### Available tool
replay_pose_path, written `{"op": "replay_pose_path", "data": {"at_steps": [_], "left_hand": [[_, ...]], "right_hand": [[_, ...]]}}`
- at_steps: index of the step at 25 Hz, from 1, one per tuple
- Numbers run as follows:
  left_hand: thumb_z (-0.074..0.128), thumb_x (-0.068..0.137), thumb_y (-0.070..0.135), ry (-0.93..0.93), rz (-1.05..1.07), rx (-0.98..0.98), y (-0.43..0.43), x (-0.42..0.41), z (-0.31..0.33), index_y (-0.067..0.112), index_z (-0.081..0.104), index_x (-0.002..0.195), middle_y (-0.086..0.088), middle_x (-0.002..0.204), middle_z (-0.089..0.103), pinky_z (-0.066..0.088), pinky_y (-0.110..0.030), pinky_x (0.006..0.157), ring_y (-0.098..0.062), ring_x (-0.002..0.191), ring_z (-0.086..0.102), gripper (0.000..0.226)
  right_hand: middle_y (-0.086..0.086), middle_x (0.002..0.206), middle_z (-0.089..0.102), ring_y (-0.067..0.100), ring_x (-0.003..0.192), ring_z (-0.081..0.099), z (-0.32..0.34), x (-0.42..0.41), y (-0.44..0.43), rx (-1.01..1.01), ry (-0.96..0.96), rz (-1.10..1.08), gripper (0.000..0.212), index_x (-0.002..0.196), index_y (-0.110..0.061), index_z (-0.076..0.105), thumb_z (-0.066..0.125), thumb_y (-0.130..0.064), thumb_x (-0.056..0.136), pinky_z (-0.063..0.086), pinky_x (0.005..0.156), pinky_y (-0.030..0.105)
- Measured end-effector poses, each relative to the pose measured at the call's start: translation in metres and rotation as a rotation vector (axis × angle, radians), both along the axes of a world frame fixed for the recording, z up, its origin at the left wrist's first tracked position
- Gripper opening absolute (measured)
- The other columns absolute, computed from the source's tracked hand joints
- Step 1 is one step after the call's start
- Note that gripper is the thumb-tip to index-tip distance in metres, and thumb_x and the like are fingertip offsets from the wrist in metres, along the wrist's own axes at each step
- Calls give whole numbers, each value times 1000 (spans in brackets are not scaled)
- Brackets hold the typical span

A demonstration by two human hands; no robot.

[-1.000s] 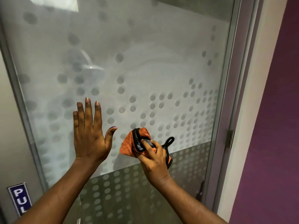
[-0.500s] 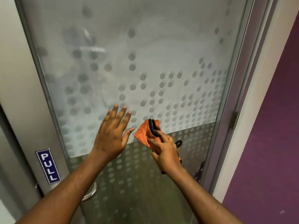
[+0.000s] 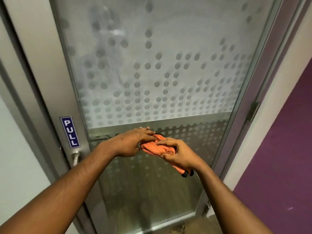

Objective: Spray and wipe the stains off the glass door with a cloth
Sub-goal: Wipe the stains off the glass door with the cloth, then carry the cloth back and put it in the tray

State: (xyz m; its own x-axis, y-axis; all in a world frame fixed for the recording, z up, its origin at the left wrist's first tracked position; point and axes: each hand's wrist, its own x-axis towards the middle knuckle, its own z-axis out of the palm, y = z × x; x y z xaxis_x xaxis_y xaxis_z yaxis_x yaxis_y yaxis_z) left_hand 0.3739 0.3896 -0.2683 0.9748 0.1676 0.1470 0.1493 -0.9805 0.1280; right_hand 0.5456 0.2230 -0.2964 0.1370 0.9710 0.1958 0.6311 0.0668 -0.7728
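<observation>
Bunched orange cloth [image 3: 157, 148] before dotted frosted glass door [image 3: 162, 73].

Pretty even, soft indoor light, no harsh shadows. Slight glare high on the glass door [image 3: 152, 73]. Wide-angle lens bends the door frame [image 3: 50, 81] at the edges, and everything's a bit soft.

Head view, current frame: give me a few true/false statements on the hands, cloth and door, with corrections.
1. Both hands touch the orange cloth. True.
2. The left hand is pressed flat against the glass door. False: it is on the cloth.
3. The PULL sign sits on the frame left of the glass. True.
4. The right hand holds a spray bottle. False: it grips the cloth; no bottle is visible.
5. The wall to the right is green. False: it is purple.
</observation>
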Motion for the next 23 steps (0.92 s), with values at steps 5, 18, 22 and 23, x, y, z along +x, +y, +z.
{"op": "replay_pose_path", "data": {"at_steps": [5, 18, 22, 23], "left_hand": [[60, 84, -4, -122, 145, -256, -41, -32, -2, 14, 65, 125, 0, 140, 58, 31, -20, 111, -10, 137, 44, 45], [63, 90, 12, -361, 995, -711, -214, -174, -66, 15, 63, 90, 4, 84, 64, 45, -25, 72, -11, 80, 57, 4], [62, 91, 14, -397, 1244, -649, -250, -224, -70, 3, 66, 93, -8, 82, 65, 46, -33, 69, -17, 77, 55, 11], [61, 91, 13, -410, 1307, -642, -261, -238, -72, 4, 65, 89, -6, 75, 62, 45, -30, 62, -16, 71, 53, 11]], "right_hand": [[9, 104, 60, 10, 80, 56, -16, -11, -23, -24, 283, 100, 42, 106, -23, 47, 73, -9, 77, 49, 71, 29], [22, 123, 63, 32, 115, 60, -114, -125, -103, -621, 1245, 588, 53, 118, 1, 61, 52, -43, 91, 50, 98, 41], [23, 134, 55, 33, 126, 52, -124, -168, -123, -725, 1356, 705, 69, 130, 2, 53, 78, -31, 75, 41, 107, 43], [23, 134, 55, 34, 126, 52, -127, -180, -127, -727, 1371, 729, 61, 128, 1, 55, 76, -25, 77, 39, 109, 44]]}}
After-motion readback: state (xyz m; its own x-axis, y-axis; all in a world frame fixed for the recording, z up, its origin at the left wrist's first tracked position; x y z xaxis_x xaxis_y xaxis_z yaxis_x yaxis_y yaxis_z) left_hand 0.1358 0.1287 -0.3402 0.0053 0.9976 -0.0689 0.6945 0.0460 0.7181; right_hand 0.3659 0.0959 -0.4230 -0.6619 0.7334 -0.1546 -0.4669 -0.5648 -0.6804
